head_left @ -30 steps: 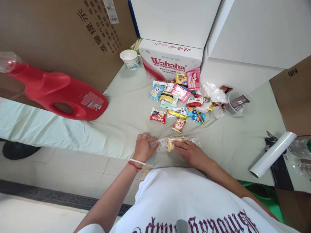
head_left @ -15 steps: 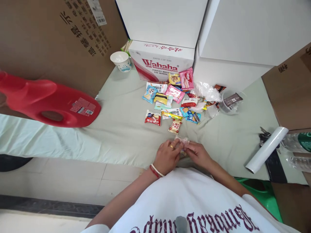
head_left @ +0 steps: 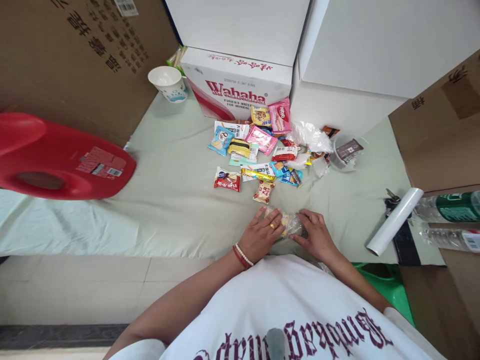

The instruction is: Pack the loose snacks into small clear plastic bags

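Note:
At the table's near edge, a crinkled clear plastic wrapper with something yellowish in it lies between my hands. My left hand rests over its left end, fingers bent onto the plastic, hiding part of it. At the other end, my right hand grips the plastic with thumb and fingertips. Just beyond them lies a small cream-and-red snack packet. A red packet is left of that, and a yellow stick packet lies behind it.
A pile of snack packets leans against a Wahaha carton. To its right are crumpled clear plastic and a plastic tub. A red jug, paper cup, white roll, keys and bottles stand or lie around.
My right hand has moved away from my left, and the wrapper now shows wider between them. The view has shifted, so the table and its things appear further left.

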Tool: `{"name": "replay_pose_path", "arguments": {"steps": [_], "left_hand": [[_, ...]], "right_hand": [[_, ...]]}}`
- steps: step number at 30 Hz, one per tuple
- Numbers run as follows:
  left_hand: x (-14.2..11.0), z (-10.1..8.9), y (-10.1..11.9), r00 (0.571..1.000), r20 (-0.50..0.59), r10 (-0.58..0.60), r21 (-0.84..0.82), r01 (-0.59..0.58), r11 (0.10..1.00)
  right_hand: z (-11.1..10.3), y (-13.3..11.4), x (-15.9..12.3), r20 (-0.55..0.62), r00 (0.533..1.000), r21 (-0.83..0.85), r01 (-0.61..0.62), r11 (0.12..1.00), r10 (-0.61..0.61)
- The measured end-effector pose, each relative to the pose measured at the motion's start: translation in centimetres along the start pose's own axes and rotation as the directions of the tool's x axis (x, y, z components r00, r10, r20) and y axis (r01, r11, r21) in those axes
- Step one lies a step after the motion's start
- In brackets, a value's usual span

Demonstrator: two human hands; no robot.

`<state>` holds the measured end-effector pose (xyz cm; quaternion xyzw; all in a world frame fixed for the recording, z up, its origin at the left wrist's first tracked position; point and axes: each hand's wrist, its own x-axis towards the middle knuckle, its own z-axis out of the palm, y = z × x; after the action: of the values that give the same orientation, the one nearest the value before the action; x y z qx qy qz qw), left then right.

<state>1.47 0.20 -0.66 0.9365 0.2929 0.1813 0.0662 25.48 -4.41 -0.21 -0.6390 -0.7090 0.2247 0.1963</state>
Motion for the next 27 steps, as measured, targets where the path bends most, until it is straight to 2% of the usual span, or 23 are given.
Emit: {"name": "replay_pose_path", "arguments": {"steps": [2,8,11,14,17,18,19,21,22,23,24,27], "left_hand": [[0.2,0.0,-0.1,1.0,0.018,0.01,0.014,-0.01,1.0],[0.3,-0.4,0.0,0.999,0.04,-0.027,0.007,0.027,1.0],[0.5,-0.2,0.4,0.998,0.047,-0.045,-0.027,0.046,0.999],[0.5,-0.5,0.5,0.998,0.042,-0.047,-0.081,0.05,0.995],[-0.3,-1.1,-0.2,0.988,0.017,-0.152,-0.214,0.152,0.965],[-0.7,-1.3,-0.5,0.972,-0.009,-0.235,-0.27,0.224,0.936],[-1.1,-1.4,-0.9,0.937,-0.038,-0.347,-0.32,0.317,0.893],[-1.5,-1.3,-1.6,0.814,-0.06,-0.577,-0.37,0.519,0.771],[-1.5,-1.1,-1.9,0.755,-0.035,-0.654,-0.359,0.602,0.714],[-1.4,-0.9,-2.1,0.718,0.006,-0.696,-0.328,0.658,0.677],[-1.1,-0.7,-2.2,0.705,0.049,-0.708,-0.288,0.689,0.665],[0.0,-0.4,-1.8,0.72,0.119,-0.684,-0.241,0.689,0.683]], "right_hand": [[-0.3,-0.1,0.0,0.025,1.0,-0.002,-0.005,1.0,0.005],[-1.7,-2.6,0.9,0.041,0.994,0.264,-0.106,0.959,0.098],[-1.3,-4.5,1.6,-0.009,1.0,0.261,0.007,0.965,-0.005],[0.2,-5.8,2.7,-0.048,0.992,0.241,0.121,0.963,-0.113],[1.9,-6.3,3.6,-0.029,0.984,0.235,0.18,0.955,-0.178],[2.3,-6.2,3.8,-0.025,0.979,0.231,0.202,0.952,-0.202],[2.5,-6.1,3.9,-0.024,0.974,0.225,0.226,0.948,-0.227],[2.8,-5.9,3.9,-0.027,0.963,0.215,0.266,0.94,-0.267],[2.9,-5.8,3.8,-0.025,0.959,0.212,0.28,0.936,-0.281],[2.9,-5.7,3.7,-0.02,0.956,0.209,0.29,0.934,-0.292],[2.9,-5.7,3.5,-0.012,0.954,0.203,0.297,0.933,-0.301],[3.1,-5.8,3.0,0.001,0.952,0.136,0.304,0.943,-0.307]]}}
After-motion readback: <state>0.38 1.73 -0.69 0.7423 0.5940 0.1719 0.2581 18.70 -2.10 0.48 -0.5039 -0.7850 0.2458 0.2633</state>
